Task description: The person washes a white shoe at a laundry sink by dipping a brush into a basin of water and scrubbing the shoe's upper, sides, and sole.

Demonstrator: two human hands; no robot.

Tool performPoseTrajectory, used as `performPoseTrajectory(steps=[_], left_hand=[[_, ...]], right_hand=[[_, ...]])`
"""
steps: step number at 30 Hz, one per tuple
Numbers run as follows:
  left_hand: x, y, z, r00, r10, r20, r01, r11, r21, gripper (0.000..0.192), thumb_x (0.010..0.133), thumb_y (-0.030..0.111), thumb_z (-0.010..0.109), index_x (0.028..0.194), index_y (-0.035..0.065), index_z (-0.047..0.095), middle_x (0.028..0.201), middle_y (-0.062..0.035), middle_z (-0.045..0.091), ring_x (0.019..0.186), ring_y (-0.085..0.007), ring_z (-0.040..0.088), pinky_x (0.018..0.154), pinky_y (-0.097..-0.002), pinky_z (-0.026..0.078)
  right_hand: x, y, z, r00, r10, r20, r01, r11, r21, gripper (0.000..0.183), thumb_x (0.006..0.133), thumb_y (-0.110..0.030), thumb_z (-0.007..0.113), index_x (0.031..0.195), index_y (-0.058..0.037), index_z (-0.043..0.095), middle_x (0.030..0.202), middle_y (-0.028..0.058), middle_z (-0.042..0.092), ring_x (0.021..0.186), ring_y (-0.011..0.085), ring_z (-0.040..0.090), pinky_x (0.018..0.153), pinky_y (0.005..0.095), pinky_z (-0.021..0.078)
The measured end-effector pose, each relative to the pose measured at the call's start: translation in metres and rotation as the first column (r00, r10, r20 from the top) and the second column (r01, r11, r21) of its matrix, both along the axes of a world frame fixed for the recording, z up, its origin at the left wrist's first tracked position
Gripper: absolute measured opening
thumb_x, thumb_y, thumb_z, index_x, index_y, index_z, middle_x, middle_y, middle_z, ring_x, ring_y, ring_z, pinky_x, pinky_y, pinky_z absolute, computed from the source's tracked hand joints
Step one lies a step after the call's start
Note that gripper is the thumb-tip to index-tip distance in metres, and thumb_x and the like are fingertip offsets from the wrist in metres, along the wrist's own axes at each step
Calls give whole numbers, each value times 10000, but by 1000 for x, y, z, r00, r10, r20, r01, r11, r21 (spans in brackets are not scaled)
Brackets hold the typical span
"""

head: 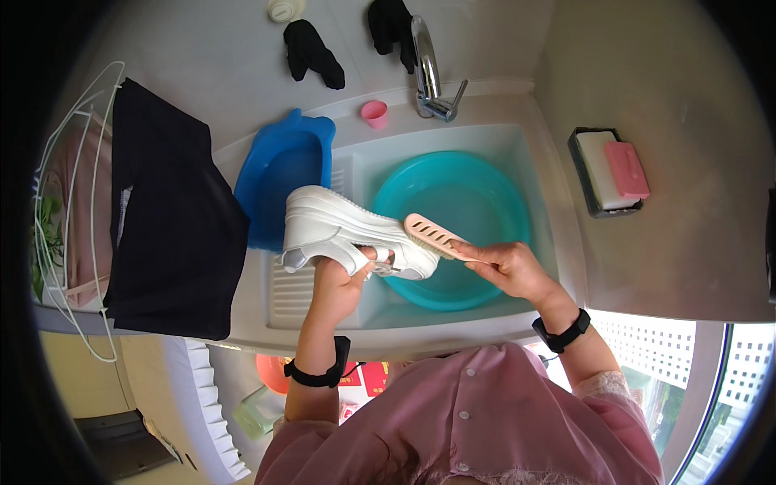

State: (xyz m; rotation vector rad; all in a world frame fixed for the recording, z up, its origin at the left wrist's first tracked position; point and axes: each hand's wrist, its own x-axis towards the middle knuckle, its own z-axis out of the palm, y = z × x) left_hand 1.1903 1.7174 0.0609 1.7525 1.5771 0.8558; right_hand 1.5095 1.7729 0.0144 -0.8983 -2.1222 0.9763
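Observation:
A white shoe [330,224] is tipped on its side over the sink's edge between ribbed board and basin. My left hand [342,279] grips it at the opening, some fingers hidden inside. In my right hand [509,267] is a pink scrub brush [433,233], held by its handle. Its bristles touch the shoe near the toe end. Below the brush, a round turquoise basin [454,300] sits in the white sink [545,182]; it appears to hold water.
A blue plastic basin [285,163] stands on the ribbed washboard [294,297] at left. Dark cloth [176,224] hangs beside white wire hangers [73,200]. Behind the sink are a chrome faucet [427,66] and pink cup [374,114]. A soap dish [597,206] is fixed on the right wall.

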Motion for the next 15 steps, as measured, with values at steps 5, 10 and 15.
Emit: performPoseTrajectory(steps=[5, 10, 15], left_hand=[[7, -4, -17, 984, -25, 175, 32, 999, -36, 190, 893, -22, 680, 1076, 17, 710, 1010, -124, 724, 911, -256, 679, 803, -365, 535], [31, -5, -21, 969, -65, 240, 79, 996, -51, 192, 894, -6, 700, 1085, 4, 686, 1037, -119, 713, 919, -235, 676, 794, -359, 538], [33, -5, -24, 967, 24, 253, -15, 999, -38, 201, 891, 3, 704, 1092, 2, 692, 1021, -130, 716, 924, -258, 678, 816, -367, 534]], right_hand=[[-22, 4, 17, 999, 23, 43, -24, 999, 21, 461, 899, -124, 722, 1338, -255, 676, 795, 100, 703, 621, 268, 631, 587, 364, 513], [-36, 11, 22, 999, 45, 21, -46, 995, 85, 482, 893, -146, 725, 1353, -278, 665, 745, 102, 672, 607, 284, 611, 573, 383, 497], [-41, 14, 24, 999, 35, -3, -34, 991, 129, 464, 896, -143, 716, 1342, -265, 673, 777, 109, 690, 627, 294, 622, 586, 386, 504]])
